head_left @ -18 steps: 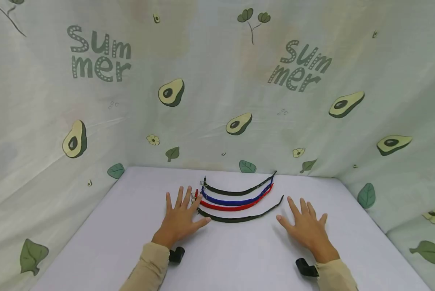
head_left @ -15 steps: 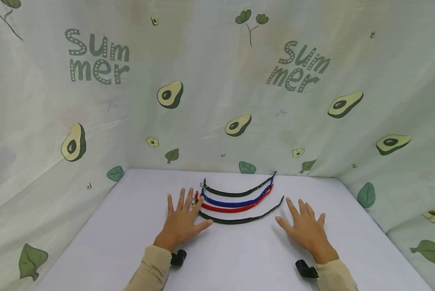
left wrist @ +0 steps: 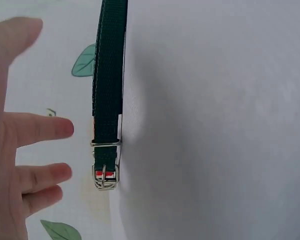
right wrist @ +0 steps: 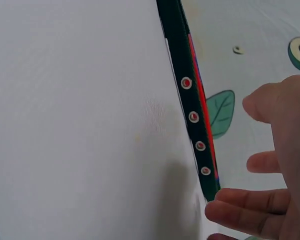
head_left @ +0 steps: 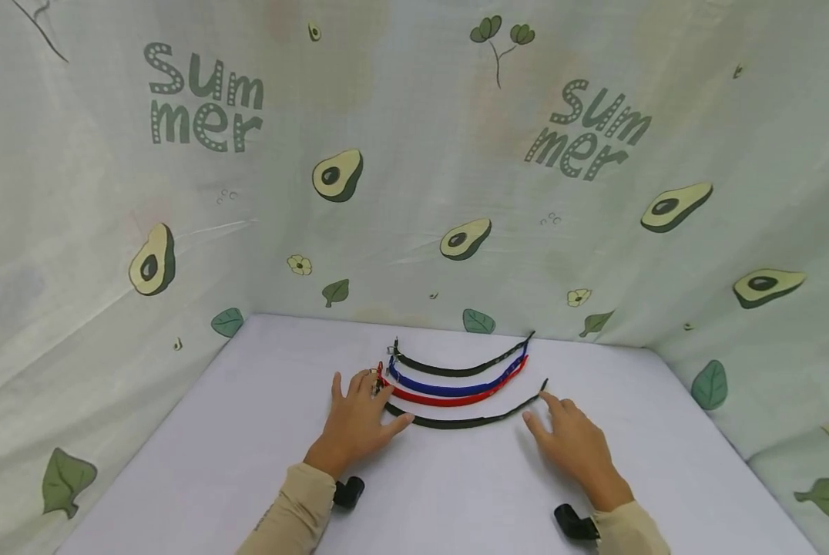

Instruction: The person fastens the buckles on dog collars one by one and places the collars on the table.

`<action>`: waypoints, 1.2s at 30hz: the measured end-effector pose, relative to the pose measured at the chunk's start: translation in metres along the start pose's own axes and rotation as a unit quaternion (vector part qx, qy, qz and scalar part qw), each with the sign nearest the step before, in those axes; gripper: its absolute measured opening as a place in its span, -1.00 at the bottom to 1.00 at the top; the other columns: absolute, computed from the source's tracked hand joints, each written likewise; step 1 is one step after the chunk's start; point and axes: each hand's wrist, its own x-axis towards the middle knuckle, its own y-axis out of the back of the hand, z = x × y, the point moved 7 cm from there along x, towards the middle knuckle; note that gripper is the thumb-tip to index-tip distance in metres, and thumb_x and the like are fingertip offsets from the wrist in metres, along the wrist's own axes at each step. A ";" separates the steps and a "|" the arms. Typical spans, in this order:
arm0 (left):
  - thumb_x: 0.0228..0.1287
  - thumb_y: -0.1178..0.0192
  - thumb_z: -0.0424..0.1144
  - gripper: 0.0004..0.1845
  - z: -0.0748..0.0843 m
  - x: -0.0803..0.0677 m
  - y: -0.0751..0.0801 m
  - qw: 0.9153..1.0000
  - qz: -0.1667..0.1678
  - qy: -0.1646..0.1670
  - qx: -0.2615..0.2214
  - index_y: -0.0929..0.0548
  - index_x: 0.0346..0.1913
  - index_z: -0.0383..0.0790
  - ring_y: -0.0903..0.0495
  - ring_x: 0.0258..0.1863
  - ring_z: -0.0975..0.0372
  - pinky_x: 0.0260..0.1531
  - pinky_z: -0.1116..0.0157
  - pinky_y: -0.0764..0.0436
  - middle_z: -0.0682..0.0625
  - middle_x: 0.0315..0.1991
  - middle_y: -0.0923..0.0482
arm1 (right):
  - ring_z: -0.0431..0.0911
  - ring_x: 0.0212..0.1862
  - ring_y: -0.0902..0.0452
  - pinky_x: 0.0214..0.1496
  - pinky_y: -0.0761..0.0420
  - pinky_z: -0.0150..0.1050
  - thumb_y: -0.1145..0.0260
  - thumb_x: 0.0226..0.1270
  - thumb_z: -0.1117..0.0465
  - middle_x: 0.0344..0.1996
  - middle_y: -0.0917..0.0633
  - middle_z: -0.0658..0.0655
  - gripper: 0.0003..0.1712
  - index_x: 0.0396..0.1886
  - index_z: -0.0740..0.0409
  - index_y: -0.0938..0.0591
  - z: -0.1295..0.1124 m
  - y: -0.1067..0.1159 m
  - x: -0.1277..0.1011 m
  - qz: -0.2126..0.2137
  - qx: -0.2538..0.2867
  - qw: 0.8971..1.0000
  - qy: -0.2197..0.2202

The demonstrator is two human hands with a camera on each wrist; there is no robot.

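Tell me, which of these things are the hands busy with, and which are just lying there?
In hand:
nearest dark strap
left hand, at its buckle end
right hand, fingertip at its holed tip

Lying about:
red strap
blue strap
far dark strap
white table
avocado-print cloth

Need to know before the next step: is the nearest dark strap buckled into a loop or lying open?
Lying open. The nearest dark strap lies flat in a shallow curve, buckle end at the left hand, holed tip at the right hand.
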 end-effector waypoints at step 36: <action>0.27 -0.27 0.11 -0.72 -0.014 0.013 -0.009 0.992 0.015 0.076 -0.096 -0.76 -0.27 -0.02 -0.50 -0.30 0.11 -0.34 0.09 -0.54 0.03 -0.41 -0.53 | -0.02 -0.32 -0.55 -0.31 -0.49 -0.04 -0.33 0.32 0.01 -0.35 -0.65 0.06 -0.79 -0.33 0.03 -0.73 0.014 -0.034 0.024 0.005 0.103 0.987 -0.121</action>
